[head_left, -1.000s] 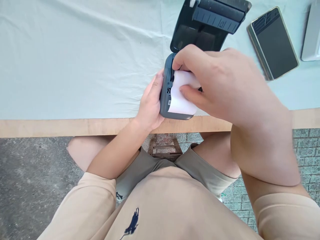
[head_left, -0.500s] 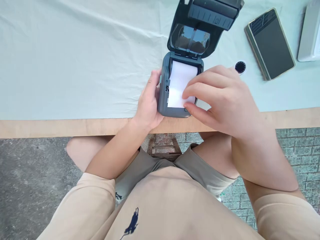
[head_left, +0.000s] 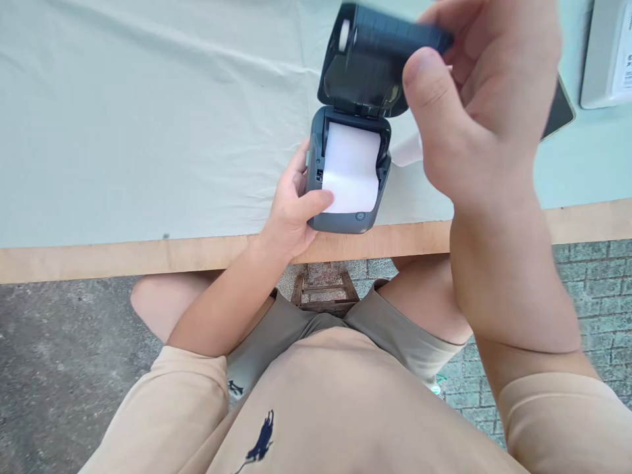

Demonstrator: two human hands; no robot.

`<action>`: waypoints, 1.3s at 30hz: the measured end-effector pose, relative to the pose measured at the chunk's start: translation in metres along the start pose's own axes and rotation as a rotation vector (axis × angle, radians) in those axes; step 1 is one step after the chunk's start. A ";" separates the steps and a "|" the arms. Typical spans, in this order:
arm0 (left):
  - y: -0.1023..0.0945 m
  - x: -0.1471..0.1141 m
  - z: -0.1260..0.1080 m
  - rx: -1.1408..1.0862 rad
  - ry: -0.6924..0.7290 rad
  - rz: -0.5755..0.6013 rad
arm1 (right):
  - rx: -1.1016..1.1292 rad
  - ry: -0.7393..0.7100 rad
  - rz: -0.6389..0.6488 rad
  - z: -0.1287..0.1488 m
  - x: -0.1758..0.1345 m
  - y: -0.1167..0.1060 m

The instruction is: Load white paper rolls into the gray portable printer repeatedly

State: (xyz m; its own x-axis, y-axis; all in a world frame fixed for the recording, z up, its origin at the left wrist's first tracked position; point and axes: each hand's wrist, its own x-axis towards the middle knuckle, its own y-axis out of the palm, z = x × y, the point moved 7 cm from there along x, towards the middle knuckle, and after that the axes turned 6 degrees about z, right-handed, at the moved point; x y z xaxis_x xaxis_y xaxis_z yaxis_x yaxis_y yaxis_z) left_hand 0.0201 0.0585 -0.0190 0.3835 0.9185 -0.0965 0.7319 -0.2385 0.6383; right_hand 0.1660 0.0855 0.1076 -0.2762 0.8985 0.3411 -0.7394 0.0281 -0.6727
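Note:
A small dark grey label printer (head_left: 340,224) stands over the table's front edge, its lid (head_left: 363,72) raised. White paper (head_left: 351,164) lies in its bay and reaches down over the front. Around the printer's left side my left hand (head_left: 296,204) is closed, thumb pressed on the paper's lower left corner. My right hand (head_left: 478,99) is up at the right end of the lid, thumb in front and fingers behind it, closed on the lid's edge. Part of the fingers is hidden behind the lid and hand.
To the right, a phone (head_left: 560,112) is mostly covered by my right hand. A white-and-grey box (head_left: 605,59) with a barcode lies at the far right. Right of the printer, something white (head_left: 409,150) shows partly. A pale cloth (head_left: 148,131) covers the table above its wooden edge (head_left: 99,259).
My right hand has left the paper and moved up to the lid, which has tilted a little. My left thumb has come over onto the paper.

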 end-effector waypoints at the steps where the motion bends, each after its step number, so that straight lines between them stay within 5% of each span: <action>1: 0.001 -0.001 -0.001 -0.008 -0.010 -0.009 | 0.030 0.002 0.014 0.000 0.000 0.004; 16: 0.007 -0.003 -0.006 -0.070 -0.026 -0.021 | -0.058 0.093 0.273 -0.011 -0.010 0.032; 31: 0.005 -0.001 -0.003 -0.141 -0.045 -0.076 | -0.065 -0.090 0.247 -0.002 -0.011 0.026; 39: -0.005 0.000 0.001 -0.027 -0.049 -0.193 | -0.099 -0.109 0.372 -0.003 -0.023 0.021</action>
State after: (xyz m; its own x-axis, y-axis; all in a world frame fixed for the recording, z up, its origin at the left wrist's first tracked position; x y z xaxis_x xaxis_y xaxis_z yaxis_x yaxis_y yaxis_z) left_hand 0.0169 0.0589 -0.0234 0.2647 0.9299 -0.2556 0.7794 -0.0502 0.6245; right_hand 0.1582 0.0662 0.0835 -0.5813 0.8039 0.1259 -0.5153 -0.2440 -0.8215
